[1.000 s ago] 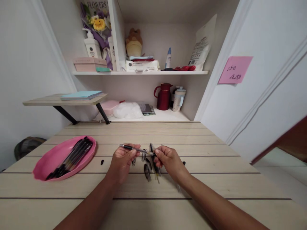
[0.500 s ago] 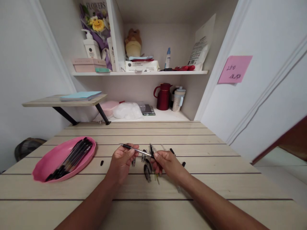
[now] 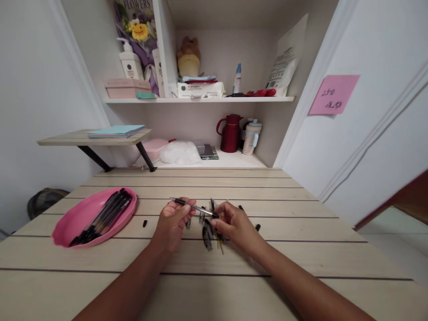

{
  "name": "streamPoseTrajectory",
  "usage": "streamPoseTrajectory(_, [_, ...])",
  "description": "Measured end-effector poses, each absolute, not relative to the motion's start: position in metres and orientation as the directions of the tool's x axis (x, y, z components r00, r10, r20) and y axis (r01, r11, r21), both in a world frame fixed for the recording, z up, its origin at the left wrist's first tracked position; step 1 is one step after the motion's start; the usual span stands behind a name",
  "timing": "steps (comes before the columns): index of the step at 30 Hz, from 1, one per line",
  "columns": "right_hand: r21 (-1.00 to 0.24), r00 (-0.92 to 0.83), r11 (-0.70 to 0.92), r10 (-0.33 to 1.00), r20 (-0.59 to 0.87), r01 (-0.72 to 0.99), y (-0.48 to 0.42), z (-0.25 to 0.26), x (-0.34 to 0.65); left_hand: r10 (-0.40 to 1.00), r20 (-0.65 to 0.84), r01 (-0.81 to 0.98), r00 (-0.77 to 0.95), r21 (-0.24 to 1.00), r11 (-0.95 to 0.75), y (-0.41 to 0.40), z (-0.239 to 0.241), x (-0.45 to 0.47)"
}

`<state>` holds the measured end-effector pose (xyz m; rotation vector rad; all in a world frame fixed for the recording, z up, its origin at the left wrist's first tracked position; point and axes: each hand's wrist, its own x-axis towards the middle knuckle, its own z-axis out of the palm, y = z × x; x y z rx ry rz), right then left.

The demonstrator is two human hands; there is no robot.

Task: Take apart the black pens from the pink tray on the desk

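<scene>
My left hand (image 3: 172,223) pinches a clear pen (image 3: 194,207) with a black grip, held level above the wooden table (image 3: 214,254). My right hand (image 3: 234,223) is closed on the pen's right end. Under and between my hands lie several loose pen parts (image 3: 209,232), caps and barrels among them. A small black cap (image 3: 145,223) lies alone to the left. A pink oval tray (image 3: 73,220) at the left holds several black pens (image 3: 103,216).
A raised wooden shelf (image 3: 90,138) with a teal notebook stands at the back left. In the alcove behind are a red jug (image 3: 230,133), a white cup (image 3: 250,138), a plastic bag and a pink box. A pink note (image 3: 332,94) is stuck on the right wall.
My hands stay on the pen; my right fingers have shifted slightly at its right end. The view has tilted a little.
</scene>
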<state>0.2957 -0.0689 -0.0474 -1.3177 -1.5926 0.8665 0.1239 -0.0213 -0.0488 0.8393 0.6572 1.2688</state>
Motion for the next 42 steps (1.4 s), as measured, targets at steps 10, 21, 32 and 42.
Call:
streamPoseTrajectory(10, [-0.811, -0.056, 0.282, 0.954, 0.296, 0.513, -0.070, -0.049, 0.295, 0.975, 0.055, -0.542, 0.213, 0.837, 0.071, -0.020, -0.051, 0.123])
streamPoseTrajectory(21, [-0.649, -0.105, 0.266, 0.955, 0.276, 0.713, -0.058, -0.045, 0.302, 0.986, 0.057, -0.573, 0.154, 0.819, 0.042, -0.016, -0.048, 0.119])
streamPoseTrajectory(32, [-0.254, -0.112, 0.117, 0.993, 0.032, 0.960, -0.048, -0.047, 0.276, 0.953, -0.006, -0.519, 0.304, 0.838, 0.171, -0.019, -0.042, 0.115])
streamPoseTrajectory(42, [-0.813, 0.005, 0.038, 0.999, 0.051, 0.581, -0.033, -0.055, 0.286, 0.915, -0.034, -0.421, 0.402, 0.880, 0.218, -0.022, -0.047, 0.117])
